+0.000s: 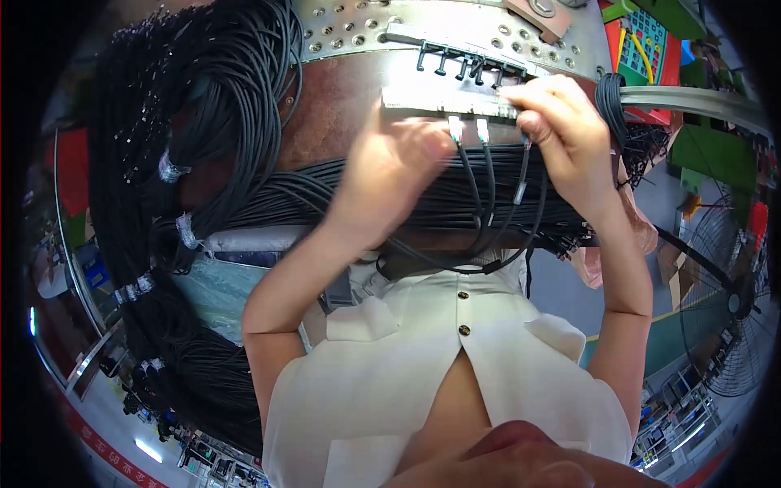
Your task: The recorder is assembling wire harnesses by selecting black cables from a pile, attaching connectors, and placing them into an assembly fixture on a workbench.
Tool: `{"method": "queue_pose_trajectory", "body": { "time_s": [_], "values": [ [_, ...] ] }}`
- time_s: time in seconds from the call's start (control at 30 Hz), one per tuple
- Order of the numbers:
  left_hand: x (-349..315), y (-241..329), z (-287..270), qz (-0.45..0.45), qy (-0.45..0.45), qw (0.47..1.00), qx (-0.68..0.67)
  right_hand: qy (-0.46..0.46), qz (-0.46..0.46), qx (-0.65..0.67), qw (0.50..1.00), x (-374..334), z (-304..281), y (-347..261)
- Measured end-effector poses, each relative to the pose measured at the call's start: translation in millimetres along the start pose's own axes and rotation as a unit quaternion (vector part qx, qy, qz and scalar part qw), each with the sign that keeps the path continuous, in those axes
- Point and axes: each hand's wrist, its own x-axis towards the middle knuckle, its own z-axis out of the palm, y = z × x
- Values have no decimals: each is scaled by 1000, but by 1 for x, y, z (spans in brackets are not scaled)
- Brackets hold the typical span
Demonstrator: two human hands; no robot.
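Note:
A pale metal block fixture [423, 101] lies across the bench in front of me. Two black cables [490, 175] hang from its front edge, their ends white with bits of blue. My left hand [378, 175] is at the block's left front, close to the first cable; motion smears its fingers. My right hand [569, 134] is closed in a pinch at the block's right end. From under its thumb runs another black cable [521, 183] with a pale sleeve; its tip is hidden by the fingers. Behind the block stands a row of small black clamp pins [442, 63].
Thick bundles of black cable [252, 89] cover the left side, tied with clear wrap [187, 231]. More cables lie across the bench's near edge. A perforated metal plate [346, 28] is at the back. At right are a red-framed green panel [645, 49], a curved grey rail [691, 98] and a fan [724, 305].

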Motion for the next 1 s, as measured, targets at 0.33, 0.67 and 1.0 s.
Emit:
{"method": "queue_pose_trajectory", "body": {
  "time_s": [0.33,0.67,1.0],
  "values": [
    [120,57,-8,-182,-144,954,-187,-20,-156,-390,907,90,13,105],
    [201,-19,-81,144,-227,963,23,66,-70,-330,939,126,23,108],
    [182,36,-64,280,49,770,571,3,7,-283,959,124,22,73]
  ]
}}
